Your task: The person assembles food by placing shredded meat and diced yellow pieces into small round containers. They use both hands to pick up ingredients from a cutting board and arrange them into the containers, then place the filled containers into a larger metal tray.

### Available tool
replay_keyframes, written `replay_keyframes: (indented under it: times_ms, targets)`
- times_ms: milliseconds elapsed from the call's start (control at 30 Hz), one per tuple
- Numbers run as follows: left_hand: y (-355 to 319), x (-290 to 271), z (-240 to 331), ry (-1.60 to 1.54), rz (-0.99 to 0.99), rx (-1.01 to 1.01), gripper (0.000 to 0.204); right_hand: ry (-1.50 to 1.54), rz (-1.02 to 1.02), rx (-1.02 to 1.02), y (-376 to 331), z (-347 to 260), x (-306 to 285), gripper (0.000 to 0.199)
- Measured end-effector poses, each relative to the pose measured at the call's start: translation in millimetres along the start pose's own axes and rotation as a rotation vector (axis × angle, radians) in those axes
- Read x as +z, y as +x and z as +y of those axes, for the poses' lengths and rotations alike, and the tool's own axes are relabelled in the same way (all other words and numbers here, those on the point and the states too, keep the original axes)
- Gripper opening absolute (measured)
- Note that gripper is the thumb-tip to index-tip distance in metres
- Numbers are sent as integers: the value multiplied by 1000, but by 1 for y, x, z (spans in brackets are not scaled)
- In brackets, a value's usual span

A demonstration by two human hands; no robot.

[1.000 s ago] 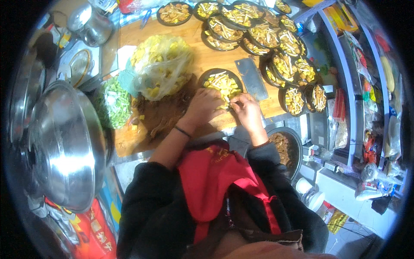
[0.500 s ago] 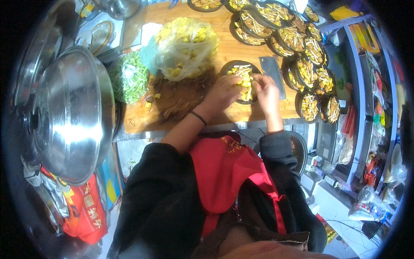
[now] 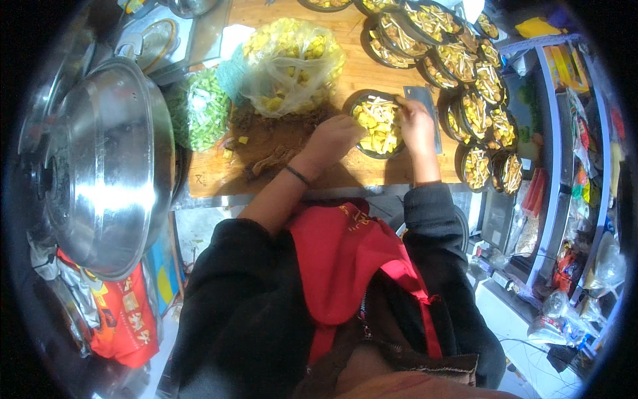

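Note:
A small black bowl (image 3: 381, 155) stands on the wooden board, filled with yellow chunks (image 3: 380, 138) topped by pale strips. My left hand (image 3: 337, 138), a dark band at its wrist, is closed at the bowl's left side. At the right rim, my right hand (image 3: 417, 128) grips with its fingers at the edge. Just behind that hand lies a dark, flat rectangular plate (image 3: 417, 93), partly covered. A clear plastic bag (image 3: 292, 73) of yellow chunks sits beyond my left hand, and chopped green vegetables (image 3: 205, 110) in clear plastic lie left of it.
Several filled black bowls (image 3: 458, 61) are stacked and crowded along the board's right side. A large metal lid (image 3: 109, 173) stands at the left. The wooden board (image 3: 216, 179) ends close to my body. Shelves (image 3: 548, 100) with bags rise at far right.
My hands have moved apart, from over the food to the bowl's two sides. More of the yellow chunks and pale strips shows now.

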State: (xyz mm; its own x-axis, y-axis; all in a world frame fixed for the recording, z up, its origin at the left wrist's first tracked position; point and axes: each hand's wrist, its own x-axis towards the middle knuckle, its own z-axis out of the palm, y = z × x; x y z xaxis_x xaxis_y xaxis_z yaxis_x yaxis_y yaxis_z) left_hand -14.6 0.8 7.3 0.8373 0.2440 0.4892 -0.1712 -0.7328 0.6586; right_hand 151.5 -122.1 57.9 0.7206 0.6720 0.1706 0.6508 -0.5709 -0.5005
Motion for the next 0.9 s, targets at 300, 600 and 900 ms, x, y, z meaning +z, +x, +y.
replay_keyframes:
  times_ms: [300,600,900]
  targets:
    - [40,7,-6,251,42,8,15,-21,-114,-39,-33,-29,-9,25]
    - [60,15,-12,225,212,108,17,201,81,209,-27,-10,-5,17]
    - [57,5,-13,112,65,166,9,247,-14,122,-40,-11,-13,21]
